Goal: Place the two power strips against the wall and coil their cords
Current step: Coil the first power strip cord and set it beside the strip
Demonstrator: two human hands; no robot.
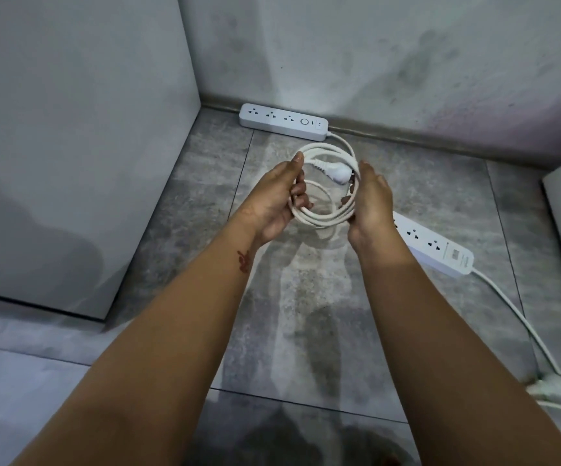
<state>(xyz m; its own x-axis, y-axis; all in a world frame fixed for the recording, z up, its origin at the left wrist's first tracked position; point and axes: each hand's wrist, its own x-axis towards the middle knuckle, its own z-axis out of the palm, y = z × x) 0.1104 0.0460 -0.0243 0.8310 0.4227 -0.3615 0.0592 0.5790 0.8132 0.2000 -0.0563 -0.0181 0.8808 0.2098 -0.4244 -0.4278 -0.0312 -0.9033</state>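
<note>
Both hands (pixel 274 200) (pixel 371 203) hold coiled cord (pixel 326 215); strip (pixel 283 121) against wall (pixel 373 62).

Two power strips (pixel 283 121) (pixel 435 245), two cords (pixel 326 186) (pixel 521 317), two hands (pixel 280 200) (pixel 371 205).

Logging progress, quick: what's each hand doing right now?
Left hand: closed on the left side of the coiled cord.
Right hand: against the coil's right side, fingers hidden; grip cannot be told.

Floor left of the far power strip (pixel 284 121) lies open to the cabinet panel (pixel 70 146) — right of it, a second strip (pixel 435 245) and loose cord (pixel 527 327) obstruct.
</note>
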